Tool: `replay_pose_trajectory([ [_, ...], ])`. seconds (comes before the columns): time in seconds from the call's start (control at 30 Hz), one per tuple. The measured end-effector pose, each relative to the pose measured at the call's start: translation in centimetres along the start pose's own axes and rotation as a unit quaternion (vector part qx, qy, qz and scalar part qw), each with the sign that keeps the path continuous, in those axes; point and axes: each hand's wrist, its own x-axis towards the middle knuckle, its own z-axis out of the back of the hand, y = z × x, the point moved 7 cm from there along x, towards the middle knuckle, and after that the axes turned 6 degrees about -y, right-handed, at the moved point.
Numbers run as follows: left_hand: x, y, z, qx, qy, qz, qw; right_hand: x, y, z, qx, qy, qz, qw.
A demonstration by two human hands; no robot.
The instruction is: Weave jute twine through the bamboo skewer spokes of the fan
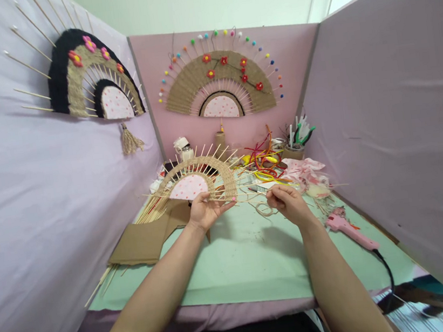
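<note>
My left hand (206, 210) is closed around the lower edge of a half-round fan (227, 179), held tilted above the table. Thin sticks radiate through its woven tan twine band, and its inner half-disc (189, 187) is white with pink dots. To the right, my right hand (289, 203) is closed in a pinch, a short way from the fan. A thin pale strand of twine (265, 210) loops beside the pinching fingers and runs towards the fan's right end. What lies inside the fingertips is partly hidden.
Brown cardboard (137, 244) and loose sticks lie left on the green tabletop (251, 271). A pink glue gun (352, 231) with a black cord lies right. Coloured pipe cleaners (263, 155) and a tool pot (293, 152) stand behind. Finished fans (229, 72) hang on the partitions.
</note>
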Motion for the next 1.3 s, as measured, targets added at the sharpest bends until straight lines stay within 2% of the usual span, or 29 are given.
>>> replay_pose_trajectory([
  [0.27, 0.0, -0.1, 0.0, -0.003, -0.004, -0.016, 1.0, 0.2, -0.2, -0.1, 0.033, 0.015, 0.007, 0.999],
  [0.47, 0.1, -0.1, 0.1, 0.002, -0.006, -0.017, 1.0, 0.1, -0.5, -0.3, 0.01, 0.018, 0.0, 1.0],
  [0.73, -0.1, 0.4, -0.1, 0.013, 0.009, 0.012, 1.0, 0.3, -0.2, 0.1, 0.015, -0.009, 0.026, 1.0],
  [0.9, -0.1, 0.7, -0.2, 0.022, 0.039, 0.039, 0.998, 0.5, -0.8, 0.3, -0.021, -0.023, -0.011, 0.999],
  [1.0, -0.1, 1.3, -0.3, 0.032, 0.066, 0.064, 0.995, 0.6, -2.2, -0.5, -0.028, -0.008, -0.078, 0.997],
  [1.1, -0.4, 2.6, -0.6, 0.058, 0.095, 0.101, 0.989, 0.4, -3.5, -2.4, -0.006, 0.018, -0.128, 0.992],
  [1.3, -0.7, 4.5, -1.3, 0.085, 0.108, 0.138, 0.981, 0.1, -4.1, -4.5, 0.046, -0.042, -0.117, 0.991],
])
